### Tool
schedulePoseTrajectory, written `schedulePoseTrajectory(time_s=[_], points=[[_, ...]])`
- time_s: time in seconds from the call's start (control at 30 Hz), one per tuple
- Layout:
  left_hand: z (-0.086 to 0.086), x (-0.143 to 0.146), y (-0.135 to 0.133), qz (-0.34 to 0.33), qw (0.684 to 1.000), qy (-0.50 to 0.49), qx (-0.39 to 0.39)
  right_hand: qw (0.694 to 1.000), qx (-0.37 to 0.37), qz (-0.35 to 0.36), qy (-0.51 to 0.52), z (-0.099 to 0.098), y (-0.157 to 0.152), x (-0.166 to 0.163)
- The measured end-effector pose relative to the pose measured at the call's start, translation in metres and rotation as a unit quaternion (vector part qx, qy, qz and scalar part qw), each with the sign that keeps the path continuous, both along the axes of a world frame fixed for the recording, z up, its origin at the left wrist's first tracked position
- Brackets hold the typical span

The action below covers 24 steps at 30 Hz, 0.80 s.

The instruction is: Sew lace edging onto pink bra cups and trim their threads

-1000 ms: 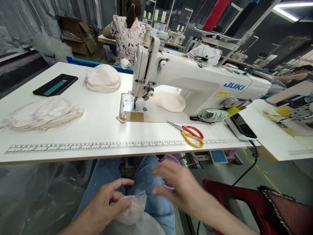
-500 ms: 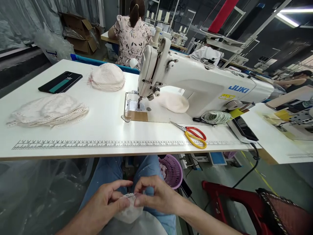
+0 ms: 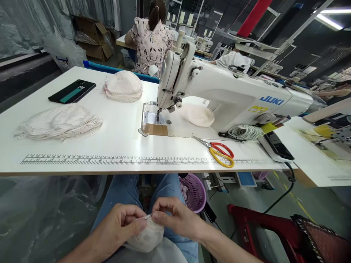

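Over my lap, below the table edge, my left hand and my right hand both pinch a small pale lace cup piece at its upper edge. On the white table above stands a white JUKI sewing machine with nothing under its needle. A flat stack of lace pieces lies at the left. A second stack of cups sits further back, and one padded cup lies behind the needle.
Red and yellow scissors lie on the table's right front by a coil of white cord. A black phone lies at back left. A purple basket and red stool stand below. A person sits ahead, back turned.
My right hand swung in from the right and took hold of the lace piece beside my left hand. Both hands now grip it closer together over my lap.
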<state>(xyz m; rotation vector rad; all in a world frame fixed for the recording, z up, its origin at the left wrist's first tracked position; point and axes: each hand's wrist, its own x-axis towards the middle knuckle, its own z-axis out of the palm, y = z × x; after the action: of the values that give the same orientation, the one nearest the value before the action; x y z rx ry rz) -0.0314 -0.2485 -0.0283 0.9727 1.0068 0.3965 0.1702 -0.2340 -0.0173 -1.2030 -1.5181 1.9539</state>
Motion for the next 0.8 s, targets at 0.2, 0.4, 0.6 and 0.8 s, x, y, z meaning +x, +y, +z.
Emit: schedulePoseTrajectory(time_s=[0.2, 0.4, 0.6, 0.8], points=[[-0.001, -0.003, -0.002, 0.019, 1.000, 0.002, -0.020, 0.999, 0.013, 0.020, -0.021, -0.003, -0.002, 0.004], [-0.005, -0.005, -0.003, 0.039, 0.998, -0.029, -0.031, 1.000, 0.005, 0.011, -0.011, -0.006, -0.001, 0.001], [-0.007, -0.001, -0.002, 0.046, 0.999, -0.003, -0.024, 1.000, 0.019, 0.008, -0.012, -0.005, 0.000, 0.007], [-0.002, 0.004, -0.001, 0.017, 1.000, 0.015, -0.016, 0.998, 0.045, 0.041, -0.010, -0.003, -0.002, 0.014]])
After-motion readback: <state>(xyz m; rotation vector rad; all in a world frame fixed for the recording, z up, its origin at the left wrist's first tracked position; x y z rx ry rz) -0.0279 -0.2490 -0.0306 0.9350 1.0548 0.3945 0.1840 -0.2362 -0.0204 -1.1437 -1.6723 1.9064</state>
